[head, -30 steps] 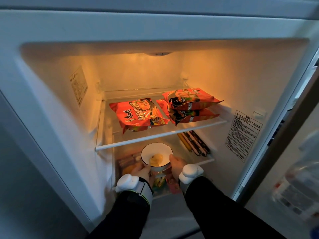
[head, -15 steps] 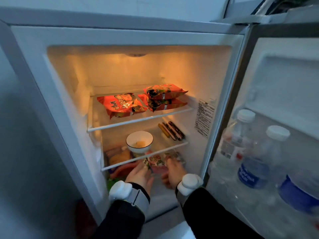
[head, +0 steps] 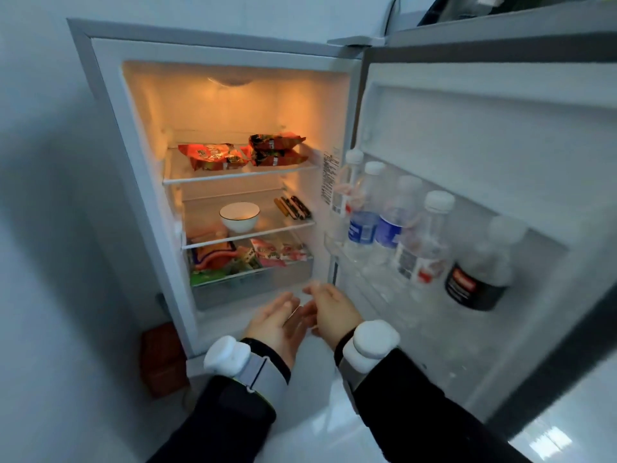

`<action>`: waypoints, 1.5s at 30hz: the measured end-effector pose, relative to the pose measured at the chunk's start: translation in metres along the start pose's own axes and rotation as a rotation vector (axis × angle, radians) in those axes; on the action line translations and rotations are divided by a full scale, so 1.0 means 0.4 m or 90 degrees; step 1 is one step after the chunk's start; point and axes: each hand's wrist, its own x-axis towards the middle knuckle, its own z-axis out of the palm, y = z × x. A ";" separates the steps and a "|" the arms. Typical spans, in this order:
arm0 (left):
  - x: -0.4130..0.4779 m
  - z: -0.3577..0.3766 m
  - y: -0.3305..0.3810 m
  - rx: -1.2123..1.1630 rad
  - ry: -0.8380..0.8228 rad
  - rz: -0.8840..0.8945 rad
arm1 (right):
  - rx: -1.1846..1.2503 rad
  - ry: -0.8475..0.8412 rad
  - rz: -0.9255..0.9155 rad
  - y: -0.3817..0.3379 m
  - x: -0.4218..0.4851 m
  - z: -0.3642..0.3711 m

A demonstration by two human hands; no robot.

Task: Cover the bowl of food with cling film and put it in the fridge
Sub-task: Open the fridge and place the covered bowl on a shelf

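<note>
A white bowl (head: 239, 216) with a dark rim stands alone on the middle glass shelf (head: 267, 228) of the lit fridge (head: 110, 135). Its contents barely show and any film over it cannot be made out. My left hand (head: 275, 320) and my right hand (head: 330, 307) hang side by side in front of the fridge's lower edge, well below the bowl. Both have relaxed fingers and hold nothing.
Red snack packets (head: 213, 157) lie on the top shelf, thin dark sticks (head: 293, 207) right of the bowl, and packets fill the bottom drawer (head: 233, 265). The open door (head: 484, 162) on the right carries several bottles (head: 390, 225). A brown box (head: 160, 359) sits on the floor at the left.
Both hands let go of the bowl on the middle shelf and drew back out of the fridge. The view pulled away, showing the whole fridge and door.
</note>
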 end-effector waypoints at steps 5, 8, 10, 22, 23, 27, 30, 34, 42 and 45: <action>-0.096 0.074 -0.043 0.102 -0.101 -0.012 | 0.031 0.079 -0.059 -0.051 -0.104 -0.099; -0.122 0.115 -0.082 0.175 -0.162 -0.023 | 0.011 0.140 -0.047 -0.050 -0.161 -0.162; -0.141 0.143 -0.114 0.232 -0.214 -0.056 | 0.001 0.186 -0.053 -0.043 -0.203 -0.209; -0.172 0.207 -0.251 0.785 -0.418 0.123 | 0.030 0.306 -0.009 0.000 -0.355 -0.371; -0.169 0.203 -0.260 0.804 -0.404 0.132 | 0.031 0.314 -0.009 0.008 -0.364 -0.380; -0.160 0.203 -0.265 0.862 -0.360 0.208 | 0.023 0.370 -0.032 0.022 -0.386 -0.416; -0.163 0.194 -0.254 0.880 -0.298 0.273 | 0.022 0.427 -0.104 0.018 -0.404 -0.442; -0.167 0.141 -0.205 0.916 -0.156 0.354 | -0.017 0.570 -0.232 0.019 -0.432 -0.455; -0.261 0.093 -0.006 0.606 -0.111 0.488 | 0.067 0.392 -0.245 -0.026 -0.393 -0.334; -0.315 0.073 0.077 0.497 -0.216 0.575 | 0.117 0.259 -0.279 -0.040 -0.364 -0.252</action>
